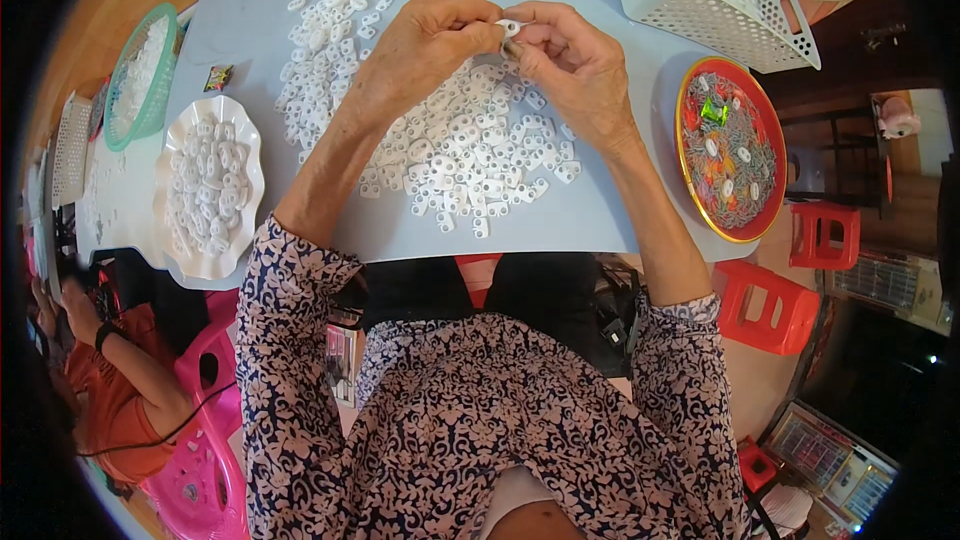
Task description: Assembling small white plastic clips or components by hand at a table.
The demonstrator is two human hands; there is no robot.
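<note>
Above the pile, my left hand (430, 48) pinches a small white plastic piece (509, 28) with a round hole, between thumb and forefinger. My right hand (578, 62) meets it there, fingers curled and closed. A small dull-grey bit (512, 48) shows by its thumb tip, too small to name surely. Below both hands spreads a loose heap of similar white pieces (460, 165) on the pale table (370, 230). On my right, a red round tray (689, 155) with a gold rim holds many grey metal screw-like parts, several white pieces and a green wrapper.
At left stands a white scalloped dish (254, 160) of white pieces, with a small wrapped packet (218, 78) nearby. A green basket (168, 60) is beyond. A white perforated basket (790, 45) stands back right. Red stools (770, 308) are at right; a seated person (130, 380) is at lower left.
</note>
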